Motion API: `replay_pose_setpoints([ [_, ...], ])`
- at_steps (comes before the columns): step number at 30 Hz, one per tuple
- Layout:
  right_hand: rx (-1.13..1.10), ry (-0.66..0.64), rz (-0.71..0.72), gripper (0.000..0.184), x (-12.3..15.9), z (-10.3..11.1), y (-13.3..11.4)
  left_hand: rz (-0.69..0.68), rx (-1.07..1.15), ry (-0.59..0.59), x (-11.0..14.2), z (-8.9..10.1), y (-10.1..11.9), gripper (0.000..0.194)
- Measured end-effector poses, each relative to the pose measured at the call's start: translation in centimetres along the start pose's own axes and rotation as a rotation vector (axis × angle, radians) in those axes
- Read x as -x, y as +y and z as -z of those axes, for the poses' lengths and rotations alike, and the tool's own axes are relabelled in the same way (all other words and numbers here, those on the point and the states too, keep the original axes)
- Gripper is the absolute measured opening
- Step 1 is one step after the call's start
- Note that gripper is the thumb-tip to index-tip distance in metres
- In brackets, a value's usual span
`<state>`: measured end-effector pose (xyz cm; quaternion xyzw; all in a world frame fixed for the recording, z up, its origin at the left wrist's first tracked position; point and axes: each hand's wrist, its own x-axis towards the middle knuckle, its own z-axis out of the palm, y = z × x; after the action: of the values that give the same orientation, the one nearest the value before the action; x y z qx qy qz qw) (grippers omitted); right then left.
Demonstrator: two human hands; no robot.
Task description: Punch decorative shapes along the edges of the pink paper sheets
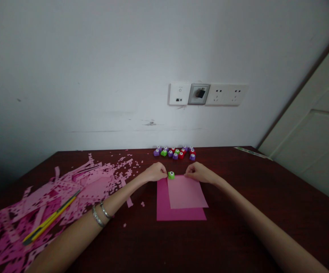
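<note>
I count two hands on my screen, one left hand [156, 172] and one right hand [201, 173]. Between them is one green punch [171, 174]. I see two sheets, one light pink sheet [187, 194] and one dark pink sheet [162, 204]. Far off sit more than ten little punches [181, 155]. Left, I find two bracelets [105, 211], one yellow cutter [50, 218] and too many paper scraps [99, 187] to count.

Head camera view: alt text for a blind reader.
Right hand at the top edge of a light pink paper sheet overlapping a darker pink sheet; left hand beside a small green plastic punch. Pink paper scraps and a slim yellow tool lie at left.
</note>
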<state>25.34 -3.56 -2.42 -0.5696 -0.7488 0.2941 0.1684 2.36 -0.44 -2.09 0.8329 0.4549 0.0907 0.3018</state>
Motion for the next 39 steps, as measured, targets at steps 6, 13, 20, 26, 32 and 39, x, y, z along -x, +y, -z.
replay_pose_setpoints([
  [6,0.017,0.016,0.007,0.020,0.03,0.06,0.00,0.007,-0.010,0.012,0.03,-0.02,0.10,0.022],
  [13,0.013,0.024,0.022,0.020,-0.07,-0.07,0.23,-0.007,-0.014,0.016,-0.07,-0.08,-0.09,0.022],
  [20,0.013,0.027,0.004,0.019,-0.05,-0.08,0.11,-0.003,-0.009,0.017,0.06,-0.02,0.10,0.021],
  [26,0.024,0.033,0.019,0.019,-0.23,-0.22,0.45,-0.012,-0.020,0.017,0.01,-0.06,0.10,0.022],
  [32,0.033,0.037,0.024,0.019,-0.18,-0.21,0.46,-0.022,-0.023,0.013,-0.11,-0.07,-0.13,0.023],
  [39,0.032,0.058,0.020,0.018,-0.23,-0.34,0.26,-0.013,-0.022,0.034,-0.15,-0.21,-0.15,0.024],
])
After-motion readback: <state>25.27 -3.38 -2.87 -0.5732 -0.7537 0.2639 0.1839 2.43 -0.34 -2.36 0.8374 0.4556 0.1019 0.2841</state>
